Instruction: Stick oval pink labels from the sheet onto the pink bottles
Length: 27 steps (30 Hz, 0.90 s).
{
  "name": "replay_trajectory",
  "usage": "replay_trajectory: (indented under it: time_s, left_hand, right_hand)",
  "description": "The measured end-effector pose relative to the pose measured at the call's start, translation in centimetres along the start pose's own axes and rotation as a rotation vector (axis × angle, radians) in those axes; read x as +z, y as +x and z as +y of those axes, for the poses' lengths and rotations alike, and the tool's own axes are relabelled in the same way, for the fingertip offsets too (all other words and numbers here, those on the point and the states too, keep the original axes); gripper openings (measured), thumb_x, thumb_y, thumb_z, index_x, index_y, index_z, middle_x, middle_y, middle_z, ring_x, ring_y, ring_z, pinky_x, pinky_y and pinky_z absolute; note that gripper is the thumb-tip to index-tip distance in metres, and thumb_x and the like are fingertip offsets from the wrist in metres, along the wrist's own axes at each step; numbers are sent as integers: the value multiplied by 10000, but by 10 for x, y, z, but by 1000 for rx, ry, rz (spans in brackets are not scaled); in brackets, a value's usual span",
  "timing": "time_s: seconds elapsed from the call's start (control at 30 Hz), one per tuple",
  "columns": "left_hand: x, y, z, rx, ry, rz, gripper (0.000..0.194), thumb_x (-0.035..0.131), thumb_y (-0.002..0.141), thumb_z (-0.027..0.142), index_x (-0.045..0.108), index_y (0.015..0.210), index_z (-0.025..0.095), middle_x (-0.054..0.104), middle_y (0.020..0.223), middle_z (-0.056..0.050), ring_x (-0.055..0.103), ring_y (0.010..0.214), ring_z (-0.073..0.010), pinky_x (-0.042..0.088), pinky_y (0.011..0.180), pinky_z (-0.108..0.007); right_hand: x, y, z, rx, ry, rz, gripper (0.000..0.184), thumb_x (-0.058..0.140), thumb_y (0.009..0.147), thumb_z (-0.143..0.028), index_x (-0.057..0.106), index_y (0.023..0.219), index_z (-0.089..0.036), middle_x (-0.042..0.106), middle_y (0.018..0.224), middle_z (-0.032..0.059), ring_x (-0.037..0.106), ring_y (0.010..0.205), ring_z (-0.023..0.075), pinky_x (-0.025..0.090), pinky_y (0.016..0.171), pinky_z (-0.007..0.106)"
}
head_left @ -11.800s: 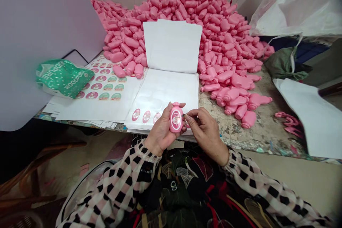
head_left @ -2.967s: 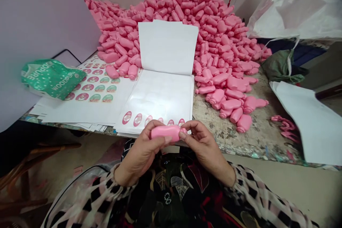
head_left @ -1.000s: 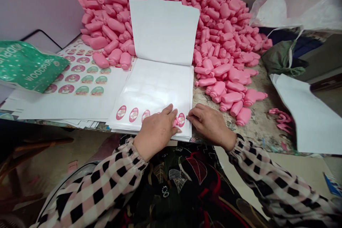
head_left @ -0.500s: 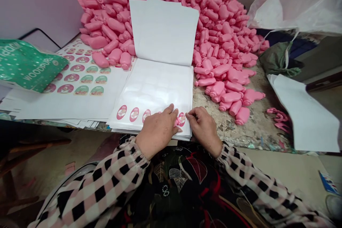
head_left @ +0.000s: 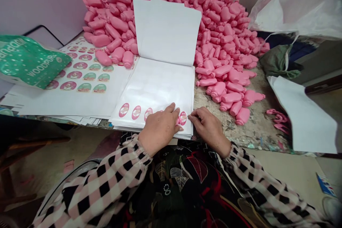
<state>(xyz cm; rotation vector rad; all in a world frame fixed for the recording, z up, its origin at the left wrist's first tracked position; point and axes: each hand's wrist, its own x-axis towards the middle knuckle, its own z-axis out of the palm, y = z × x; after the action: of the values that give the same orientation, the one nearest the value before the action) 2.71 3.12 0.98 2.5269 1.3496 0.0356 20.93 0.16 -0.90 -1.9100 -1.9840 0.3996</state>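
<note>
My left hand [head_left: 161, 123] lies over the lower part of a white sticker sheet [head_left: 157, 82], its fingers pointing right. Between its thumb and fingers shows the end of a small pink bottle [head_left: 179, 119]; the rest is hidden under the hand. My right hand [head_left: 210, 128] is at the sheet's right edge, thumb and forefinger pinched beside an oval pink sticker [head_left: 183, 118]. What lies between those fingertips is too small to make out. More oval stickers [head_left: 136, 112] run along the sheet's bottom row, some covered by my left hand. The sheet's upper area is blank.
A large heap of pink bottles [head_left: 224, 46] fills the back of the worn table. White sheets [head_left: 167, 32] lean against it. On the left are other sticker sheets [head_left: 85, 103] and a green bag [head_left: 34, 62]. Folded white paper [head_left: 310, 121] and pink scraps [head_left: 278, 119] lie right.
The view has shifted slightly. My right hand and wrist have moved a little to the right, fingers still pinched by the oval sticker. My left hand keeps its place on the sheet.
</note>
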Motion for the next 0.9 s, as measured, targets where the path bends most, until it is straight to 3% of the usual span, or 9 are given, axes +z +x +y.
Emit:
replay_trajectory:
  time_s: [0.37,0.77,0.9]
  left_hand:
    - [3,0,-1,12,18,28,564,601,804,436,461,1306,220,413,1445,-77,641,932,-296,527,667,-411]
    - [2,2,-2,6,-3,9,584,605,798,439,461,1320,219,390,1464,-72,637,958,-303,529,682,-421]
    - [2,3,-2,1,-8,14,577,608,797,445,479,1308,210,410,1453,-61,644,945,-291,531,685,-408]
  right_hand:
    - [1,5,7,-57,31,-15,131,526,862,-313,607,810,-224,617,826,3,561,770,152,364,651,268]
    - [4,8,-2,144,82,0,233,597,795,-455,628,758,-226,639,785,-10,554,679,146,331,581,262]
    - [6,2,-6,105,85,82,233,579,818,-432,620,739,-217,623,767,-7,544,677,139,336,586,258]
